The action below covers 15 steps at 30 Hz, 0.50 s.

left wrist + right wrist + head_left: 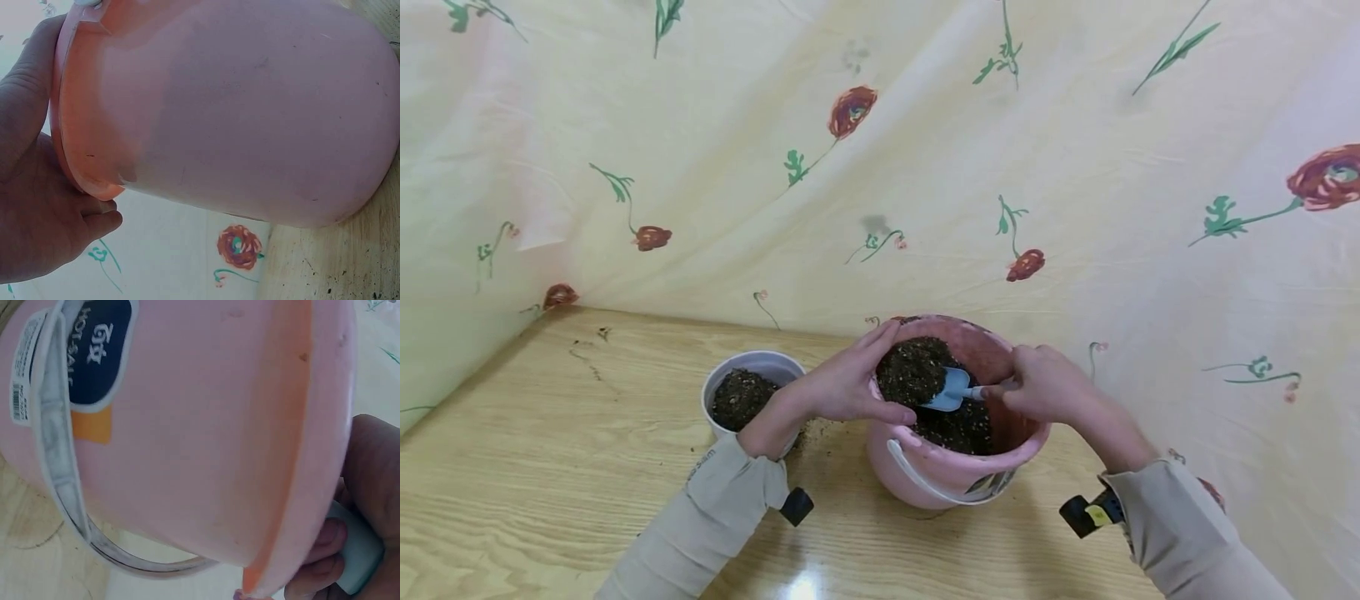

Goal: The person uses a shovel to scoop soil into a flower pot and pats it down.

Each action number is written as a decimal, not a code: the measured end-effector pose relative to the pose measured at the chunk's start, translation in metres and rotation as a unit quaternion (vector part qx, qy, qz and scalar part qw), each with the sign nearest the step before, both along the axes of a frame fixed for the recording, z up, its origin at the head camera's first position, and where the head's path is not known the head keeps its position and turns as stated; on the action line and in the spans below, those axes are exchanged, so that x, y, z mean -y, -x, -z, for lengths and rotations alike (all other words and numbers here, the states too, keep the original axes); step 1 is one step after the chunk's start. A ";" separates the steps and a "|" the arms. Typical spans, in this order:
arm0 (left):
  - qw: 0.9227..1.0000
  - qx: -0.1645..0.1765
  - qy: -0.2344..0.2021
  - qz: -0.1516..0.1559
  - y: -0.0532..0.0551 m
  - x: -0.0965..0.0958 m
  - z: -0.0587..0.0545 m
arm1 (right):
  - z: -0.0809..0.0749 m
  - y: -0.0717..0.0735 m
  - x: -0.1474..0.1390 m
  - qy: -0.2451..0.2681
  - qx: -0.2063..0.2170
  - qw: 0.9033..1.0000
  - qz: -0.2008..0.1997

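Head cam: R hand (1047, 383) grips trowel (953, 390), lower ctr of frame, blade pointing left twd L hand (846, 385) pinching rim of bucket (943, 472).

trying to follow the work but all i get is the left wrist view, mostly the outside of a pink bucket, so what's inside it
Observer: The pink bucket has dark soil in it, as the head view shows.
Operator: ok and what's the other hand doing, it's not in my picture
Observer: The right hand holds a small blue scoop by its handle.
Operator: got it, any other container around
Observer: Yes, a whitish pot with more soil in it stands beside the bucket, on the person's left.
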<state>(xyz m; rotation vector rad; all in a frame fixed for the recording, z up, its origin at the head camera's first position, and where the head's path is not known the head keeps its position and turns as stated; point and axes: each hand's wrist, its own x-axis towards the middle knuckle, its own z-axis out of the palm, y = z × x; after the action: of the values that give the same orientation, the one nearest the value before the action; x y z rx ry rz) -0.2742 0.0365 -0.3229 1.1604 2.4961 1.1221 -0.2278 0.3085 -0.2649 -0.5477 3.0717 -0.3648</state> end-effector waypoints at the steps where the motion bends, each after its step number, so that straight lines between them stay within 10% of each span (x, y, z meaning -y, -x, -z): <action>1: 1.000 -0.001 0.000 0.001 0.000 0.000 0.000 | 0.001 0.000 0.000 0.004 0.001 1.000 -0.004; 15: 1.000 0.001 -0.001 0.002 0.001 0.000 0.000 | 0.014 0.004 0.003 0.032 0.001 0.999 -0.034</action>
<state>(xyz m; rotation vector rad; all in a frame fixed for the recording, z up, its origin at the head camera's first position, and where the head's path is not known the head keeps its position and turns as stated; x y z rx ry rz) -0.2747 0.0367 -0.3226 1.1629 2.4903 1.1261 -0.2321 0.3055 -0.2794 -0.6512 3.0399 -0.4647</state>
